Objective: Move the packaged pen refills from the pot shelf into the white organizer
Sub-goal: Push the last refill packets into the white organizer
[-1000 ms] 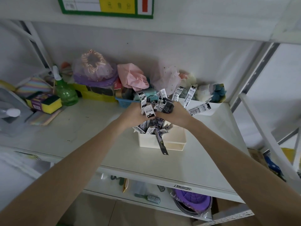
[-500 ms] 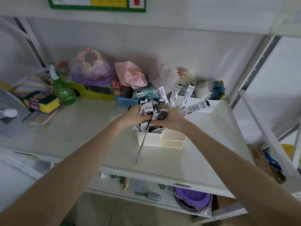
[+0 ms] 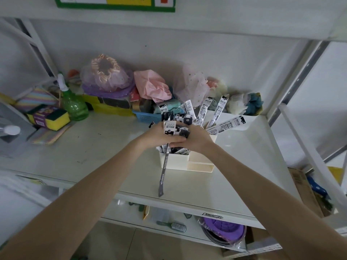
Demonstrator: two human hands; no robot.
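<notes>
Both hands meet over the organizer (image 3: 185, 162), their grip closed round one bundle of refills (image 3: 175, 126): the left hand (image 3: 161, 136) wraps it from the left with fingers curled across the front, and the right hand (image 3: 197, 139) presses in from the right, the two touching at the fingertips. The lower ends of the packets go down into the organizer's tall left compartment, while their printed header cards stick up above the knuckles. More refills (image 3: 216, 113) fan out from behind the right hand, leaning toward the shelf's back right corner. One packet, a loose refill (image 3: 163, 172), hangs out over the organizer's front wall, its tip lying on the shelf (image 3: 93, 147) close to the front edge. The organizer stands right of the shelf's middle, and its lower front compartment shows nothing inside. Along the back edge lies a heap of bagged fabric, a blue basket (image 3: 147, 117) and a green spray bottle (image 3: 72, 102); a sponge (image 3: 49, 117) sits toward the left edge. On the lower shelf lie a hairbrush (image 3: 174, 226) and a purple bowl (image 3: 223, 229).
</notes>
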